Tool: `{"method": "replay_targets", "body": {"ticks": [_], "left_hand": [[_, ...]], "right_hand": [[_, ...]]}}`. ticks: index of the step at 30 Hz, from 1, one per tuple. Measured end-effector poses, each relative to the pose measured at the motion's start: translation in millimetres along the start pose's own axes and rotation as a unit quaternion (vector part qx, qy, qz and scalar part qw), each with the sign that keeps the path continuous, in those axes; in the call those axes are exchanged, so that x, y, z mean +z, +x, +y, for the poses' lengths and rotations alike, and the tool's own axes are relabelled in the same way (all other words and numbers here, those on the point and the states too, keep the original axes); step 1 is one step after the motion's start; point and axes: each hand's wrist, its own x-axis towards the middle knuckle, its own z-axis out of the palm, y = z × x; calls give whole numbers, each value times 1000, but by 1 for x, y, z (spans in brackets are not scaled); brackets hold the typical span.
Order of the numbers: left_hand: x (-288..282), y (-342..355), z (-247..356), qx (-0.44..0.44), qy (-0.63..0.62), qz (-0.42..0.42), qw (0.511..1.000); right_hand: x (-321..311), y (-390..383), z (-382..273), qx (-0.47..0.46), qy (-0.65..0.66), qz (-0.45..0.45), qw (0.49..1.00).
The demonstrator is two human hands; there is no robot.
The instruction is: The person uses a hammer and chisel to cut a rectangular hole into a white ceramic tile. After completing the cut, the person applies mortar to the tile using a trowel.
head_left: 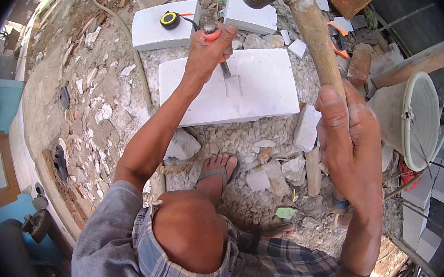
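Observation:
My left hand (207, 57) grips a red-handled chisel (226, 71) upright, its blade on a large white block (267, 81) that bears thin grooves beside it. My right hand (348, 134) is closed around the wooden handle of a hammer (314, 38), raised at the right with its dark metal head above and to the right of the chisel. A smaller white block (157, 36) behind carries a yellow-and-black tape measure (170, 20). Another white block (250, 14) lies at the back.
A pale bucket (416, 120) and wooden planks (416, 61) stand at the right, near an orange-handled tool (338, 40) and stacked blocks (436, 186). A hose (124, 27) runs along the left over rubble. My sandalled foot (213, 172) is among loose stones below the block.

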Motion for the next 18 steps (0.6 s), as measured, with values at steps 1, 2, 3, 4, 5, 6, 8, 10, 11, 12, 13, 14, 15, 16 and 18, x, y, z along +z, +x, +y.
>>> {"method": "replay_targets", "body": {"ticks": [1,2,3,4,5,6,8,10,11,12,13,14,15,16,18], "left_hand": [[1,0,-1,4,3,2,1000],[1,1,-2,8,6,2,1000],[1,2,-3,15,9,10,1000],[0,2,-3,9,11,2,1000],[0,3,-4,5,13,1,1000],[-1,3,-4,4,14,-5,1000],[-1,2,-4,4,18,-1,1000],[0,-2,-6,8,40,-7,999],[2,-4,-6,12,62,-13,998],[3,-6,-7,16,85,-18,996],[6,-7,-8,19,89,-15,996],[8,-8,-9,22,97,-11,995],[10,-9,-9,36,98,-8,994],[11,-8,-10,25,110,-4,994],[12,-8,-10,31,124,4,992]], "right_hand": [[1,1,-1,11,0,-8,1000],[1,0,-2,19,0,-16,1000],[1,0,-3,23,6,-16,1000],[0,-1,-4,22,9,-16,1000],[-1,-2,-6,17,17,-8,1000],[-2,-3,-8,3,24,-11,1000],[-1,0,-12,-27,17,17,999],[3,6,-17,-69,13,44,997],[7,10,-20,-95,14,62,993],[11,16,-21,-131,14,83,988],[16,22,-22,-113,-33,57,991],[24,30,-19,-106,-80,36,990],[24,35,-18,-62,-138,-8,988],[23,38,-15,-59,-147,-25,987],[16,41,-9,19,-195,-86,977]]}}
